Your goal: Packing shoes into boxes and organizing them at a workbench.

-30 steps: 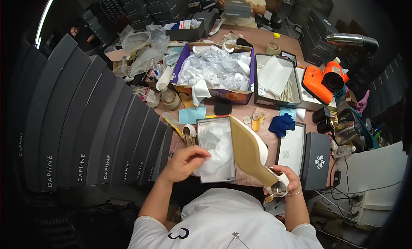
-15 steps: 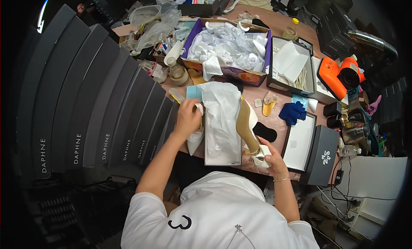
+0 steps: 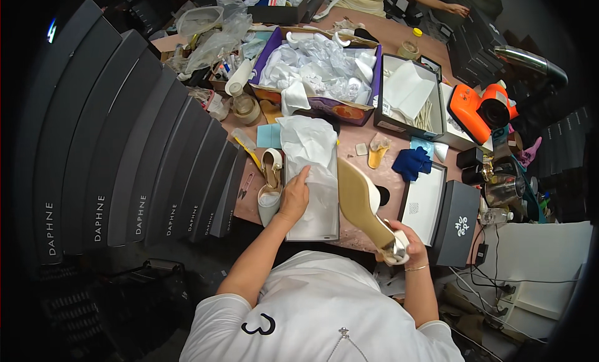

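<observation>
My right hand (image 3: 412,245) is closed around the heel end of a white high-heeled shoe (image 3: 357,203). The shoe is tilted so its tan sole faces up, its toe pointing away from me beside the box. My left hand (image 3: 295,197) lies over the left side of an open shoebox (image 3: 337,228), index finger stretched out on white tissue paper (image 3: 306,140) and nothing visibly held. The tissue spills over the box's far end. Left of the box rests a second white shoe (image 3: 269,197), partly behind my left hand.
Dark shoeboxes (image 3: 112,144) stack up along the left. Behind stand a purple carton (image 3: 340,111) of crumpled paper and a box (image 3: 409,94) of white sticks. To the right are a blue cloth (image 3: 413,164), a box lid (image 3: 427,200) and an orange device (image 3: 471,115). Another person's arm (image 3: 437,3) reaches across the far side.
My left hand has left the second shoe and moved right, onto the tissue. The shoe in my right hand has come nearer and turned to show more sole. The other person's arm has come into view.
</observation>
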`<act>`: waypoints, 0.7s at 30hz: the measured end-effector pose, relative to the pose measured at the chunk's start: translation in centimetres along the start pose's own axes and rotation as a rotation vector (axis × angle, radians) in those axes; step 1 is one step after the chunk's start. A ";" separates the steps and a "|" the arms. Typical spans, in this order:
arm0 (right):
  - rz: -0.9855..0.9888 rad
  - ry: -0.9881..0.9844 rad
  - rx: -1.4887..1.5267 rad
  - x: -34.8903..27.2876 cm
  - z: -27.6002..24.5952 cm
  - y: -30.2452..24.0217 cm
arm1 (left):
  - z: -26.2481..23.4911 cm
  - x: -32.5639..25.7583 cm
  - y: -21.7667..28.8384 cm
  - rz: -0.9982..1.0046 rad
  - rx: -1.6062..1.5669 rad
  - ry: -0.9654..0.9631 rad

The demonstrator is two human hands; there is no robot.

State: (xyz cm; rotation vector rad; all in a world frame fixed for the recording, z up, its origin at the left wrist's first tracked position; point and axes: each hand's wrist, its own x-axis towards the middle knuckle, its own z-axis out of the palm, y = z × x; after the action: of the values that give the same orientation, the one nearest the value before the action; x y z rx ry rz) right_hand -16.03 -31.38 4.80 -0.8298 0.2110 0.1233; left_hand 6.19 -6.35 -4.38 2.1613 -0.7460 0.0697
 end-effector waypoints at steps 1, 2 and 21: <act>0.073 -0.110 0.002 -0.9 -0.6 -1.0 | -0.9 0.9 1.5 -0.021 -0.086 0.061; 0.146 -0.224 0.004 -1.4 -0.5 -2.0 | -2.0 1.5 2.2 0.002 -0.073 0.055; 0.129 -0.252 -0.061 -0.4 1.2 -1.4 | -7.7 4.0 6.0 -0.176 -0.144 0.190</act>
State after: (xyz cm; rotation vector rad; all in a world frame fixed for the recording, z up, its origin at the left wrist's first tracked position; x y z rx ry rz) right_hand -15.96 -31.38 6.66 -0.8525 0.0234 0.3545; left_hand 7.82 -5.57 5.99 2.0403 -0.4372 0.1231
